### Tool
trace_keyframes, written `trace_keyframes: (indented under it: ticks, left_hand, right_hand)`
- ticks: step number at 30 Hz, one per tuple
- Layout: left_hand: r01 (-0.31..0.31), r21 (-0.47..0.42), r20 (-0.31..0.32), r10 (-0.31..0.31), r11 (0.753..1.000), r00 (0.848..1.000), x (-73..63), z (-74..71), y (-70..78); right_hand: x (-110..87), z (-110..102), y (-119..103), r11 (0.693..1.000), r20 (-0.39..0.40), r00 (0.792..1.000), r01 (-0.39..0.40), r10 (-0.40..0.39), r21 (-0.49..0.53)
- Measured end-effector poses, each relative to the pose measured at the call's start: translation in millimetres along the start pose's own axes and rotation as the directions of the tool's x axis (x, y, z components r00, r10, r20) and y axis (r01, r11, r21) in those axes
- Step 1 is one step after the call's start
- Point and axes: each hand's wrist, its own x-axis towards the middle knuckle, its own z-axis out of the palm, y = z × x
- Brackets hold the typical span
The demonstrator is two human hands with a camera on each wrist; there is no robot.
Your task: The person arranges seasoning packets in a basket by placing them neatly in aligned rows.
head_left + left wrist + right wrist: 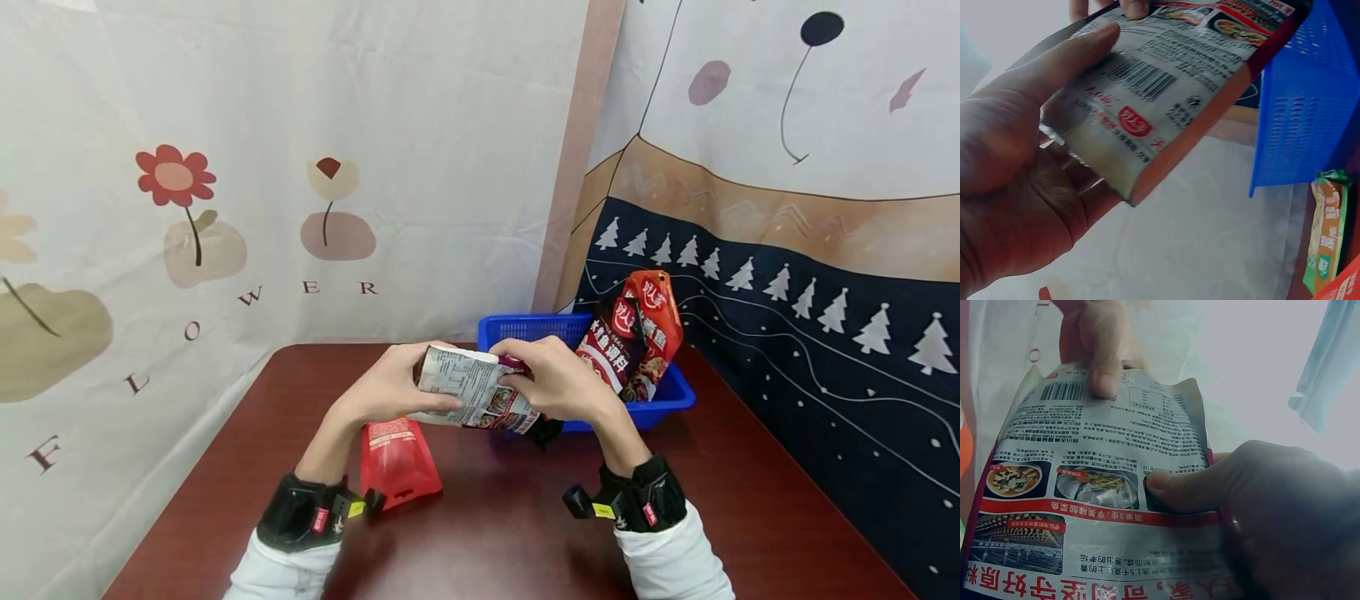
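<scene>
Both hands hold a seasoning pouch [468, 383] in the air above the table, its printed white back showing. My left hand [386, 387] grips one end, thumb across the printed back near the barcode and fingers underneath in the left wrist view. With the thumb on its back, my right hand [566, 379] holds the pouch [1097, 450] by a side edge; the fingers behind it are hidden in the right wrist view. A red pouch [401, 467] lies on the table below the left hand.
Behind the right hand stands a blue plastic basket [667, 408]. A dark pouch [615, 342] and an orange-red pouch [658, 312] lean upright in it. The left wrist view shows a green and orange packet [1325, 231] beside the basket. Printed cloths hang around the brown table [495, 533].
</scene>
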Motion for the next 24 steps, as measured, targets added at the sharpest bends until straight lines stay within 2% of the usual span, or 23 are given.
trace_keyframes:
  ticks: [5,11,18,21,24]
  left_hand:
    - [0.000,0.024,-0.002,0.000,1.000,1.000,1.9,3.0,-0.6]
    - [-0.014,0.005,-0.002,0.014,1.000,1.000,2.0,4.6,-3.1]
    - [-0.057,0.003,-0.025,0.057,0.998,0.998,2.8,3.6,-4.0]
    - [-0.053,0.001,-0.054,0.053,0.999,0.997,2.8,1.5,-5.6]
    - [-0.029,-0.031,-0.090,0.027,0.999,0.996,2.2,-1.2,-9.3]
  right_hand:
    - [-0.5,-1.3,0.7,1.000,-0.006,1.000,0.012,-0.012,-0.004]
    - [-0.8,-2.1,1.4,1.000,0.011,1.000,0.014,-0.014,-0.008]
    - [-1.4,-4.4,-1.3,0.999,0.011,1.000,0.007,-0.007,-0.050]
    - [-2.2,-7.8,-1.9,0.997,-0.066,0.997,0.035,-0.040,-0.069]
    - [-3.8,-12.4,1.4,0.997,-0.209,0.975,0.068,-0.077,-0.048]
